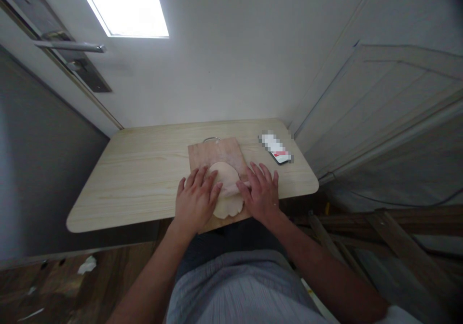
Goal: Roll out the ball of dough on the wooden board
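Note:
A flat round sheet of pale dough (pixel 226 179) lies on a brown wooden board (pixel 217 151) at the near edge of a light wooden table (pixel 144 169). A thin rolling pin (pixel 231 189) lies across the dough, mostly hidden under my hands. My left hand (pixel 197 199) presses flat on its left end, fingers stretched forward. My right hand (pixel 261 192) rests palm down on its right end, fingers spread.
A phone (pixel 277 149) lies on the table's far right part. A white door with a metal handle (pixel 70 47) stands at the left. White panels lean at the right, with wooden slats (pixel 361 227) below them. Paper scraps (pixel 87 264) lie on the floor.

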Motion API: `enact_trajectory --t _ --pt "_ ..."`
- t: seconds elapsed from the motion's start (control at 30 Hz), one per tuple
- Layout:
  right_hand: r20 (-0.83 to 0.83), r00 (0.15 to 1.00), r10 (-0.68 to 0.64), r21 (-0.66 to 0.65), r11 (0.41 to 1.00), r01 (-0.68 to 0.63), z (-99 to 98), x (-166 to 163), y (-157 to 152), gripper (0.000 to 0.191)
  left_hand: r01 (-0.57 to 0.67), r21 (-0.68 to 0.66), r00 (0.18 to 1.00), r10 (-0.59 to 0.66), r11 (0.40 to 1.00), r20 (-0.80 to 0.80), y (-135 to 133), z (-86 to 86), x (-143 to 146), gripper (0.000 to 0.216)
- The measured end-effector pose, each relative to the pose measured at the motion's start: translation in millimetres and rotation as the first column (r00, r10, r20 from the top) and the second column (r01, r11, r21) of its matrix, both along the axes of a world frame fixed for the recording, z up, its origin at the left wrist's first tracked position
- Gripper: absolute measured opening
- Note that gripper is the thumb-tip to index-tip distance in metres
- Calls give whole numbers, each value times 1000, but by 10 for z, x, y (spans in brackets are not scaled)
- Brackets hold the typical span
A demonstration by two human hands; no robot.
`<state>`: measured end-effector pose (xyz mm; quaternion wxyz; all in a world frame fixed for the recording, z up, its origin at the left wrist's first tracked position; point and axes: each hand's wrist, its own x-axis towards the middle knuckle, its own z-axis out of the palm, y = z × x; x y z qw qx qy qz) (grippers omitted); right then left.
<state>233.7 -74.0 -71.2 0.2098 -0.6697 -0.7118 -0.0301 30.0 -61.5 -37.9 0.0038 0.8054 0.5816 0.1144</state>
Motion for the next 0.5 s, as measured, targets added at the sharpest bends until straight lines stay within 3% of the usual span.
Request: enact_trajectory --t 0.5 --pt "12 1000 14 -85 996 -13 129 -70 398 47 -6 -47 1000 6 999 5 431 -29 -65 53"
